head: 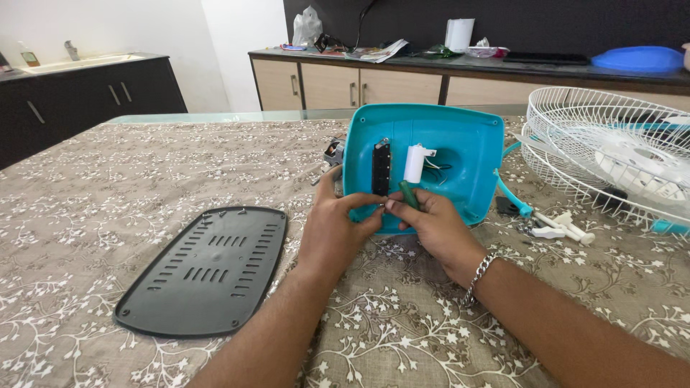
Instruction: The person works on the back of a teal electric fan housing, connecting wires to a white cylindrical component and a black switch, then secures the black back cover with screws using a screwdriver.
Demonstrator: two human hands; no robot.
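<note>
Flowery brown cloth covers the table (86,215), and cupboards stand along the wall behind. On the cloth stands a blue fan base (460,154), tipped up so its open inside shows — a black switch block (382,168) and a white tube part (414,163) sit in it. Left hand (334,230) grips the base's lower edge, fingers curled. Right hand (435,226) pinches a green screwdriver (408,194) that points up into the base. A black cover plate (205,269) lies flat to the left — a white wire fan guard (611,147) rests on the right

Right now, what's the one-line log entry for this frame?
left hand: steadies teal fan base | right hand: grip on green screwdriver inside base | black cover: flat on table, apart | fan guard: right
</note>
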